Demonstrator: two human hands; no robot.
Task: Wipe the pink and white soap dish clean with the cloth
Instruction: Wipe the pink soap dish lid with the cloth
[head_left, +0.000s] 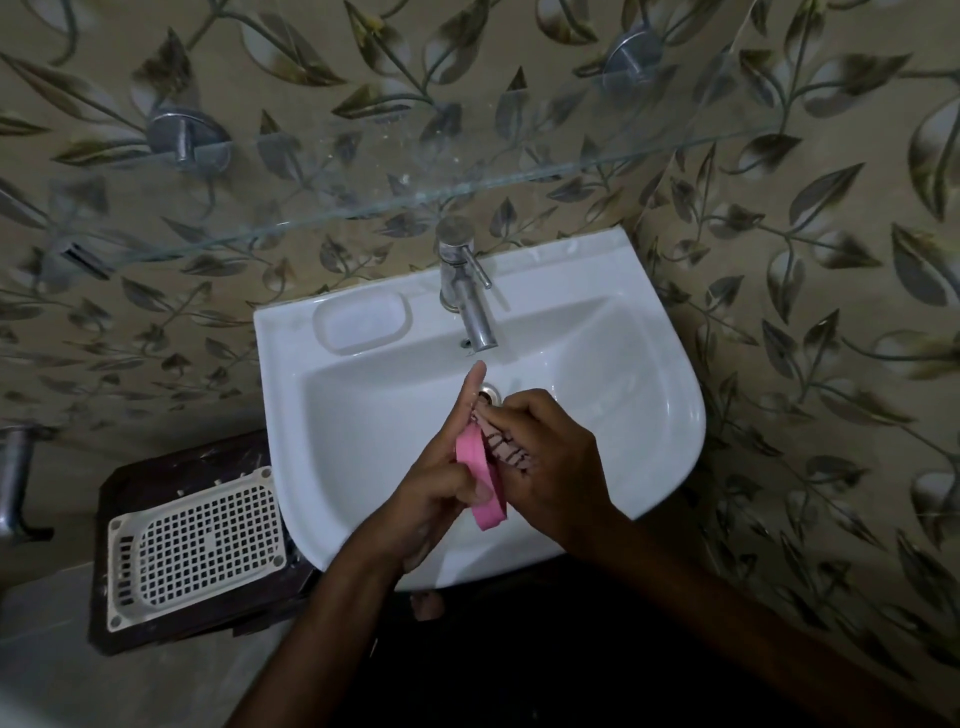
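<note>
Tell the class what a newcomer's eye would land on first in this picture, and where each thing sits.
First, the two hands meeting over the white sink: the left hand holds the pink soap dish on edge while the right hand presses a patterned cloth against it. Next, the steel tap at the back of the sink. Then the white grid tray on a dark stand, low at the sink's left.

Left hand (441, 467) fingers curled, right hand (550, 467) fingers closed
</note>
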